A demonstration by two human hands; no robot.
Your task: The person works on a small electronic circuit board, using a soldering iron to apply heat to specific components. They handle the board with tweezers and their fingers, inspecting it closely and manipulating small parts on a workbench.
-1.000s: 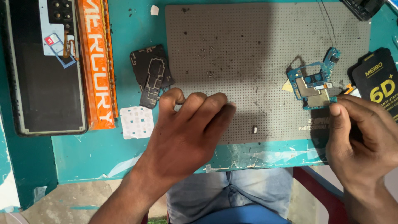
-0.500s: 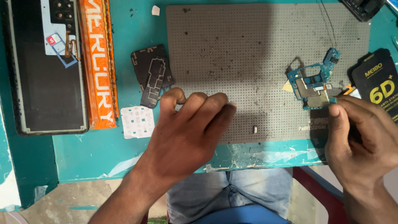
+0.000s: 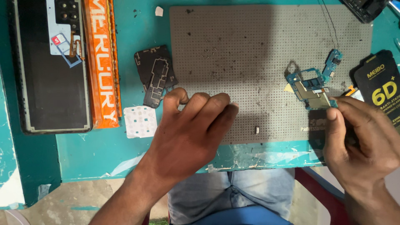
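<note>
Repair step underway: right hand (image 3: 362, 141) pinched the blue circuit board (image 3: 310, 89) edge on the grey mat (image 3: 271, 50); left hand (image 3: 191, 129) rested curled, holding nothing. Next move likely needs steady fine lifting.

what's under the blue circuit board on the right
The blue circuit board lies on the grey perforated mat, which rests on the teal table. The right hand touches its lower edge; the mat beneath it is hidden.

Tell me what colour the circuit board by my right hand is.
Blue circuit board, with a gold-toned shield, in the head view.
</note>
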